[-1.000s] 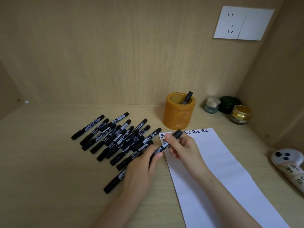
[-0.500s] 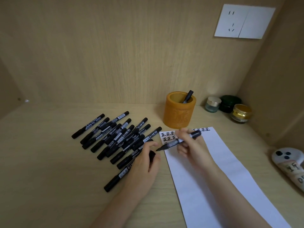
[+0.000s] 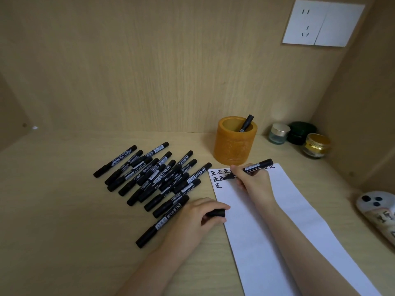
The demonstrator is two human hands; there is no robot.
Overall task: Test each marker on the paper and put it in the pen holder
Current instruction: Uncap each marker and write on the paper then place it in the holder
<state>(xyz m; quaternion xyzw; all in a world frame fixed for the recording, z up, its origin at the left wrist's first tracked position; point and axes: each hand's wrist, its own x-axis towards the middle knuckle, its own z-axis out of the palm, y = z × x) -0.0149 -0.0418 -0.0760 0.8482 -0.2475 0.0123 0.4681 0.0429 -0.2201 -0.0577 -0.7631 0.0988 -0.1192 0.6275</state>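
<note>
Marker is being gripped by the right hand, tip on the paper near its top-left corner; the left hand is pinching the cap just beside the paper's left edge.

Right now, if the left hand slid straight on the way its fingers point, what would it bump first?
The white paper: the left hand, holding a marker cap, has fingertips at its edge. Beyond that, probably the right forearm; depth is unclear.
</note>
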